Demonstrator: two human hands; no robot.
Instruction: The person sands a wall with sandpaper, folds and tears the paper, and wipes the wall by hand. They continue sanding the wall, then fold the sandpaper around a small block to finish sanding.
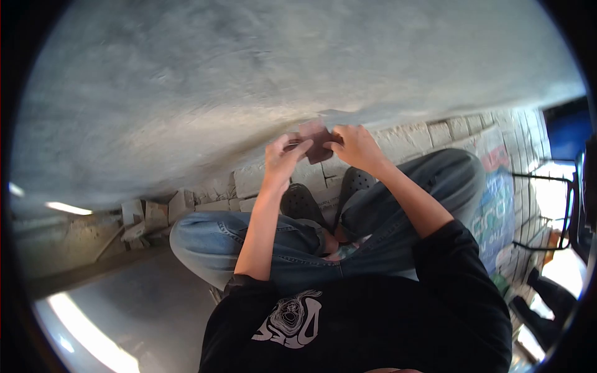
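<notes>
Between my two hands is a small reddish-brown sheet [319,147], perhaps sandpaper, in front of the large grey curved surface [186,81]. My left hand [288,155] has its thumb and fingers closed on the sheet's left side. On its right side, my right hand [356,147] pinches the sheet with thumb and curled fingers. A paler pinkish patch shows at the sheet's upper edge, slightly blurred. Both hands are just below the lower edge of the grey surface, above my dark shoes.
Pale bricks [252,181] lie along the floor under the grey surface. A blue printed sack [495,214] is at the right, beside a black metal frame [567,214]. A smooth grey panel [155,298] stands at the lower left. My bent knees flank the shoes.
</notes>
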